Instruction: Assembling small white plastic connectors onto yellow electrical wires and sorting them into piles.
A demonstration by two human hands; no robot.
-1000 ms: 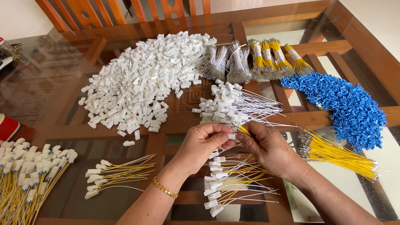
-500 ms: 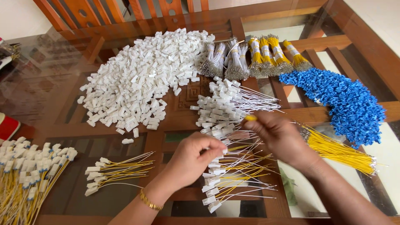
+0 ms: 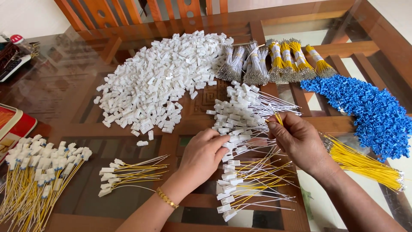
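Note:
My left hand rests fingers-down on a heap of white connectors with white wires at the table's middle, pinching one white connector at its fingertips. My right hand is just to the right, pinching a thin yellow wire that sticks up between thumb and forefinger. Below both hands lie assembled connectors with yellow and white wires. A loose bunch of yellow wires lies to the right of my right wrist.
A big pile of loose white connectors lies at the back left, blue connectors at the right. Bundled white and yellow wires sit at the back. More yellow-wired assemblies lie near left, with a larger batch at far left. Glass table.
My right hand has come back down from the white-wire heap toward the left hand, holding a yellow wire. The left hand has shifted slightly up onto the connectors.

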